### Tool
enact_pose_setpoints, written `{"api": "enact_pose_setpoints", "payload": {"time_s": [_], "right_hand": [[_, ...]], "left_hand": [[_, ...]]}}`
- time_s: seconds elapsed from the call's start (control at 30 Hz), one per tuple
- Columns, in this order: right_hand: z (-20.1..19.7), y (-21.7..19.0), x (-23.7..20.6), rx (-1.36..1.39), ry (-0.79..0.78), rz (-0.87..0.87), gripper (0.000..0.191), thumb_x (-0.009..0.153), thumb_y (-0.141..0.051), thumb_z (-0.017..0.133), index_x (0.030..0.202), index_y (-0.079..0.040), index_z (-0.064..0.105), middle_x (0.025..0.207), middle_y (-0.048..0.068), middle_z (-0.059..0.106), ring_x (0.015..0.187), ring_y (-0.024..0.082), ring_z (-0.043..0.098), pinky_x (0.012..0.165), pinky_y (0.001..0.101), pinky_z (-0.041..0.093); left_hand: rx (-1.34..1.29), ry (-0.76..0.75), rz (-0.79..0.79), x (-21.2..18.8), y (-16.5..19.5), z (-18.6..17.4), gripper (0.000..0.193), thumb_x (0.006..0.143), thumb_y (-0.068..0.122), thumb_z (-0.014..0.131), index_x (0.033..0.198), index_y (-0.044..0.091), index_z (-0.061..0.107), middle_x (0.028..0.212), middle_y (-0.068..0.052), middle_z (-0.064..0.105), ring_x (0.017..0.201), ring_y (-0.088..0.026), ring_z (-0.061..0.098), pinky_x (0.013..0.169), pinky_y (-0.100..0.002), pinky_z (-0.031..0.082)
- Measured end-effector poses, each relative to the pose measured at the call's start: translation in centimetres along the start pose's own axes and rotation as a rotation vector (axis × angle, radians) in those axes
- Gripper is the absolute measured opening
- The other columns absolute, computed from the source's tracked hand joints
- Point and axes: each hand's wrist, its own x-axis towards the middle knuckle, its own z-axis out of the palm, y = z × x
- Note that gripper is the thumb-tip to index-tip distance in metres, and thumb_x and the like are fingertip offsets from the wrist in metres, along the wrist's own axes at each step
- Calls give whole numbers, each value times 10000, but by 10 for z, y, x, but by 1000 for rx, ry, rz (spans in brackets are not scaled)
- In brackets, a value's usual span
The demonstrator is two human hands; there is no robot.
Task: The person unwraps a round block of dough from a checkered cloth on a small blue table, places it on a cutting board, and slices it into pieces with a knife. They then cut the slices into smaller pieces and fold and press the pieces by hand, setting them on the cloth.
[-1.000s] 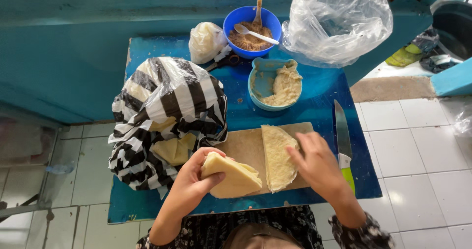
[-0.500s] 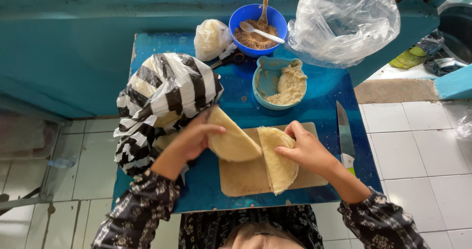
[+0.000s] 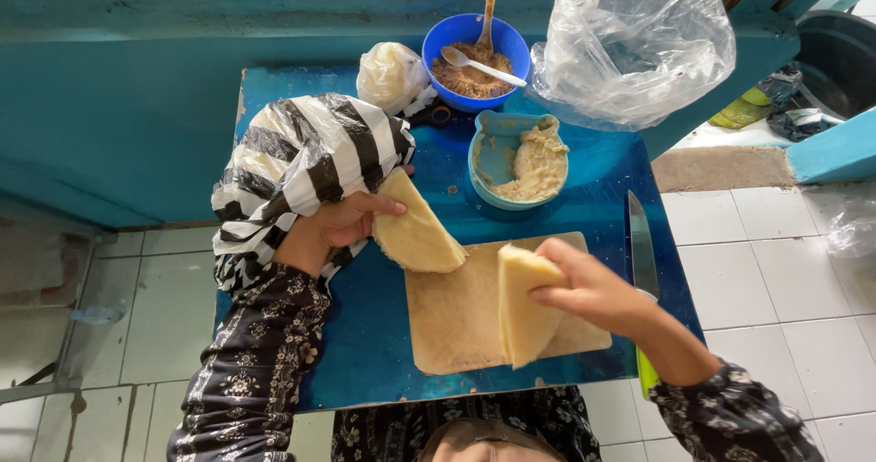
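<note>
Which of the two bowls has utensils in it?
The round dark-blue bowl at the table's far edge, holding two spoons; the light-blue bowl nearer the board has none.

Left hand (image 3: 333, 227) grip closed, forearm angled up; right hand (image 3: 593, 290) pinching, raised, wrist bent.

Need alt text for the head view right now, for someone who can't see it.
Over a blue table, the left hand holds a folded flatbread piece beside a striped plastic bag; the right hand lifts another piece above a wooden board.
</note>
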Motion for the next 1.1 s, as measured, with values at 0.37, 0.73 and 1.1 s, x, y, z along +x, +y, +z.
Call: {"api": "enact_pose_setpoints", "payload": {"time_s": [0.37, 0.73, 1.1], "right_hand": [[-144, 70, 66, 642, 409, 32, 423, 957, -150, 664, 1327, 20, 549, 1214, 102, 697, 1080, 199, 699, 917, 347, 575], [-172, 81, 127, 429, 213, 147, 340, 905, -149, 721, 1189, 22, 645, 1068, 102, 734, 926, 180, 717, 806, 326, 583], [-102, 4, 92, -1217, 694, 132, 346, 897, -316, 757, 1019, 2, 700, 1025, 228, 706, 909, 395, 694, 737, 476, 556]], "left_hand": [[-19, -75, 58, -21, 3, 29, 575, 832, 72, 730, 1384, 35, 575, 1195, -115, 683, 1105, -218, 683, 922, -346, 567], [-2, -17, 177, -123, -2, 83, 529, 815, 21, 741, 1318, 8, 578, 1177, -132, 716, 1117, -214, 685, 984, -356, 554], [-119, 133, 153, -99, 15, 22, 755, 784, 9, 690, 1501, 37, 454, 1237, -127, 644, 1144, -241, 663, 990, -390, 529]]}}
